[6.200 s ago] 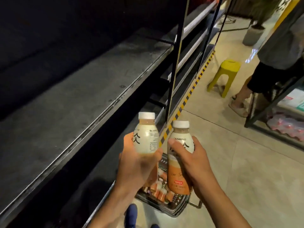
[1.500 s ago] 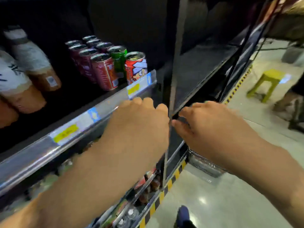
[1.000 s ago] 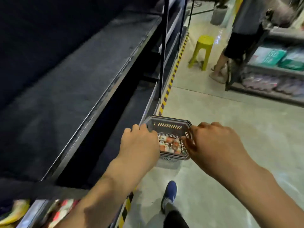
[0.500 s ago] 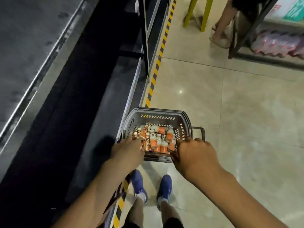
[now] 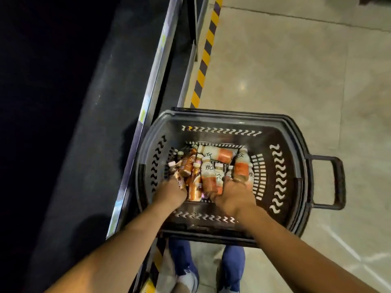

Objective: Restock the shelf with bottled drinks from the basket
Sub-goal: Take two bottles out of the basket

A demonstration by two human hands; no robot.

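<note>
Our left hand and right hand are both down inside the basket at the centre of the frame, dug in among the bottles heaped on its bottom. Both hands curl down into the pile, but blur and the backs of the hands hide whether either has closed round a bottle, so we cannot tell. We judge this to be the pick-up step, one bottle for each hand. The bottles lie jumbled, some across others. The next move therefore calls for a firm grasp round one body each and a lift clear of the basket wall. Then we turn to the dark shelf along the left of the frame and stand them upright.
</note>
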